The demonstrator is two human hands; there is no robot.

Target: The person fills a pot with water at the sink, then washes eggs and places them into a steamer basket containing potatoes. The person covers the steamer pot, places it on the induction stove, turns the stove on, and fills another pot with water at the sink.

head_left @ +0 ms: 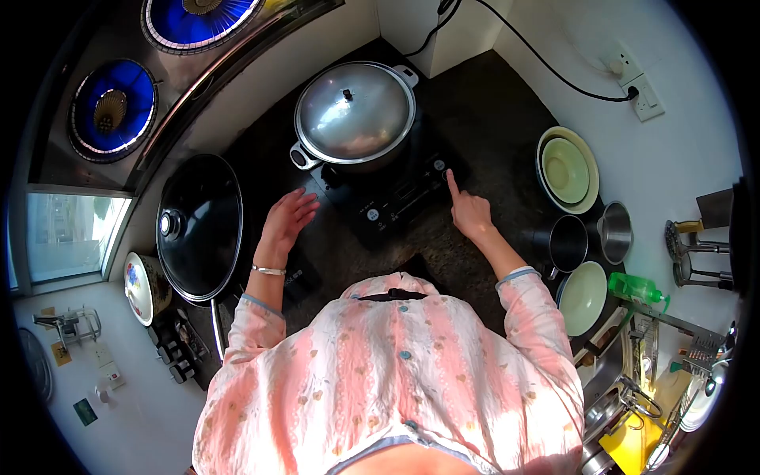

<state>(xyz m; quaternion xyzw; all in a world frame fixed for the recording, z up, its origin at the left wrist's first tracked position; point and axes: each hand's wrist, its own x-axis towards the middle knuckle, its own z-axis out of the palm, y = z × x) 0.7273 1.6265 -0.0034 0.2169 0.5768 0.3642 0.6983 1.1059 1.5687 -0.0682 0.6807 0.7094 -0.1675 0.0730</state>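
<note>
A lidded silver pot (354, 111) stands on a black induction cooktop (396, 204) with white markings on its panel. My right hand (470, 214) has its index finger stretched out at the right end of that panel, near a round marking; whether the fingertip touches it I cannot tell. The other fingers of this hand are curled. Over the counter to the left of the cooktop, my left hand (291, 220) hangs with nothing in it, fingers loosely spread. A bracelet circles the left wrist.
To the left sits a wok with a dark lid (202, 226). Nested bowls (567, 170), a dark mug (568, 241), a metal bowl (615, 232) and a pale bowl (583, 297) line the right side. A green bottle (633, 288) stands by the sink. One cord runs to a wall socket (645, 97).
</note>
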